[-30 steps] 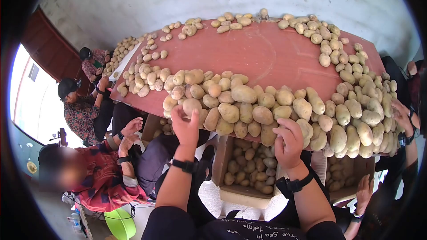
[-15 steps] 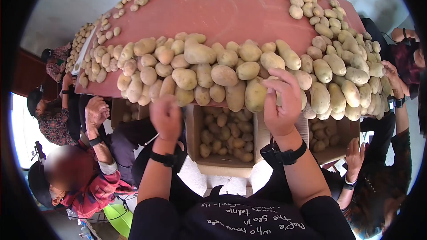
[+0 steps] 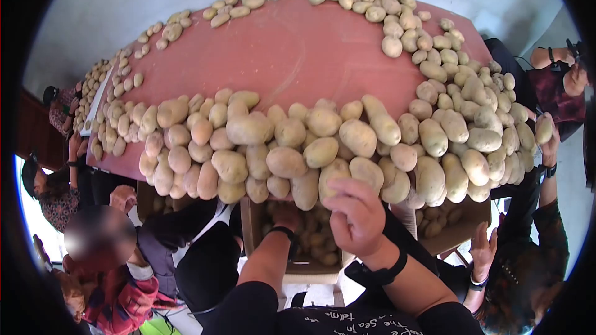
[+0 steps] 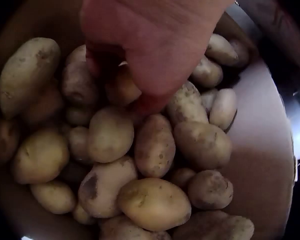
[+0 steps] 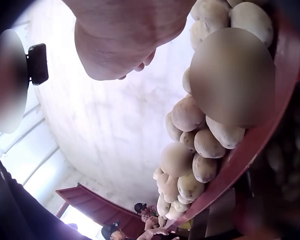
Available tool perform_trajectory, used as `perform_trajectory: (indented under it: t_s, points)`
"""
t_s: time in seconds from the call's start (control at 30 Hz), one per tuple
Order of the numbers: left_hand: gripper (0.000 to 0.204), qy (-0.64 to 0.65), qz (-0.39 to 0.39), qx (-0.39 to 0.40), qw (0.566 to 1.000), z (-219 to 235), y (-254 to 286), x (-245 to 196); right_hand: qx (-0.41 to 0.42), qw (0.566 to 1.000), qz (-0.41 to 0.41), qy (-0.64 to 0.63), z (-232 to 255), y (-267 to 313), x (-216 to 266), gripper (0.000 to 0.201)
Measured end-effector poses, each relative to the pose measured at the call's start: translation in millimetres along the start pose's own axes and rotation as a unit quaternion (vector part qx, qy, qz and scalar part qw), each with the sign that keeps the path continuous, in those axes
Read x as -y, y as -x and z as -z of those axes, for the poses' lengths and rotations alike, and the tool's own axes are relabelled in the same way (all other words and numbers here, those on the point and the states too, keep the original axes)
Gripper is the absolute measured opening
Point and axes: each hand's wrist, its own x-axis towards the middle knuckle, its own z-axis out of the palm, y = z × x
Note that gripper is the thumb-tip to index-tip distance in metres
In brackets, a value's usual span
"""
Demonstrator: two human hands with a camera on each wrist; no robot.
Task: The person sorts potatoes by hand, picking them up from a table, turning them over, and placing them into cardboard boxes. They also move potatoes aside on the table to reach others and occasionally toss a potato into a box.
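My left hand (image 3: pixel 287 214) is down inside the cardboard box (image 3: pixel 251 229) below the table edge. In the left wrist view its thumb and fingers bend around a small potato (image 4: pixel 122 87), partly hidden by the hand, among the loose potatoes (image 4: pixel 155 204) in the box. My right hand (image 3: pixel 355 216) hovers at the table's front edge with its fingers loosely bent and nothing in them. Its fingertips overlap a long potato (image 3: pixel 334 175) in the front row of the heap (image 3: pixel 285 162). The right wrist view shows that hand against the pale wall.
The red table (image 3: pixel 261 43) carries potatoes along its front, right and back edges. Another box of potatoes (image 3: pixel 462 236) stands at the right, beside a neighbour's hand (image 3: pixel 481 251). A person in a red patterned shirt (image 3: pixel 118 291) sits close on the left.
My left hand has gone from the potato heap down into the box. The right hand stays near the front row, its fingers more bent. The head view has shifted.
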Motion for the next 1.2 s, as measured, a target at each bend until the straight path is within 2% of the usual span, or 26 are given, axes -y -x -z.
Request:
perform_trajectory:
  t_s: [0.1, 0.17, 0.3, 0.37, 0.43, 0.47, 0.53, 0.63, 0.67, 0.7, 0.73, 0.8, 0.83, 0.87, 0.93, 1.03, 1.07, 1.17, 1.2]
  points:
    - [0.045, 0.077, 0.101, -0.019, 0.992, -8, -6, -6, 0.009, 1.0, -0.01, -0.012, -6, 4, -1, 0.026]
    - [0.043, 0.179, 0.167, 0.027, 0.969, -3, -8, -4, 0.001, 1.0, 0.001, -0.009, -9, 2, -2, 0.025]
    - [0.043, 0.094, -0.035, 0.016, 0.995, 14, 9, 5, -0.002, 1.0, -0.018, 0.003, -9, 2, 1, 0.025]
    - [0.047, 0.184, 0.009, 0.085, 0.979, 95, 48, -28, -0.004, 0.999, -0.032, 0.003, -11, 3, 2, 0.025]
    - [0.051, 0.295, 0.046, 0.173, 0.939, 147, 77, -42, -0.007, 1.0, -0.026, 0.001, -12, -1, 7, 0.024]
    - [0.054, 0.383, 0.006, 0.173, 0.908, 168, 94, -45, -0.012, 1.0, -0.016, 0.002, -13, -2, 6, 0.023]
    - [0.06, 0.542, -0.079, 0.172, 0.818, 203, 124, -46, -0.021, 1.0, -0.013, -0.005, -15, -2, 6, 0.023]
    - [0.066, 0.652, -0.182, 0.068, 0.733, 246, 158, -43, -0.048, 0.999, 0.001, -0.007, -18, -5, 6, 0.024]
    - [0.064, 0.663, -0.196, 0.048, 0.721, 268, 168, -36, -0.053, 0.999, 0.001, -0.004, -18, -7, 8, 0.024]
    - [0.063, 0.62, -0.2, -0.037, 0.757, 292, 174, -30, -0.057, 0.998, 0.004, -0.005, -19, -7, 7, 0.024]
    - [0.063, 0.59, -0.211, -0.126, 0.769, 317, 177, -25, -0.06, 0.998, 0.007, -0.005, -20, -7, 5, 0.024]
    - [0.062, 0.576, -0.176, -0.252, 0.758, 351, 171, -4, -0.067, 0.998, 0.01, -0.004, -23, -6, 3, 0.023]
    - [0.062, 0.506, -0.168, -0.335, 0.777, 368, 161, 13, -0.067, 0.998, 0.011, -0.004, -23, -6, 3, 0.023]
    - [0.063, 0.449, -0.124, -0.37, 0.804, 394, 156, 24, -0.066, 0.998, 0.012, -0.004, -23, -6, 4, 0.022]
    - [0.063, 0.387, -0.089, -0.441, 0.805, 433, 141, 35, -0.066, 0.998, 0.012, -0.003, -23, -7, 4, 0.022]
    - [0.06, 0.272, -0.025, -0.409, 0.871, 467, 121, 49, -0.069, 0.998, 0.006, -0.007, -22, -9, 1, 0.021]
    - [0.058, 0.248, 0.044, -0.381, 0.89, 475, 118, 42, -0.071, 0.997, 0.0, -0.011, -22, -10, 1, 0.021]
    - [0.059, 0.06, 0.068, -0.342, 0.935, 463, 89, 59, -0.076, 0.997, -0.006, -0.018, -20, -14, 1, 0.022]
    - [0.058, 0.029, 0.062, -0.351, 0.934, 459, 83, 63, -0.077, 0.997, -0.007, -0.019, -20, -15, 1, 0.022]
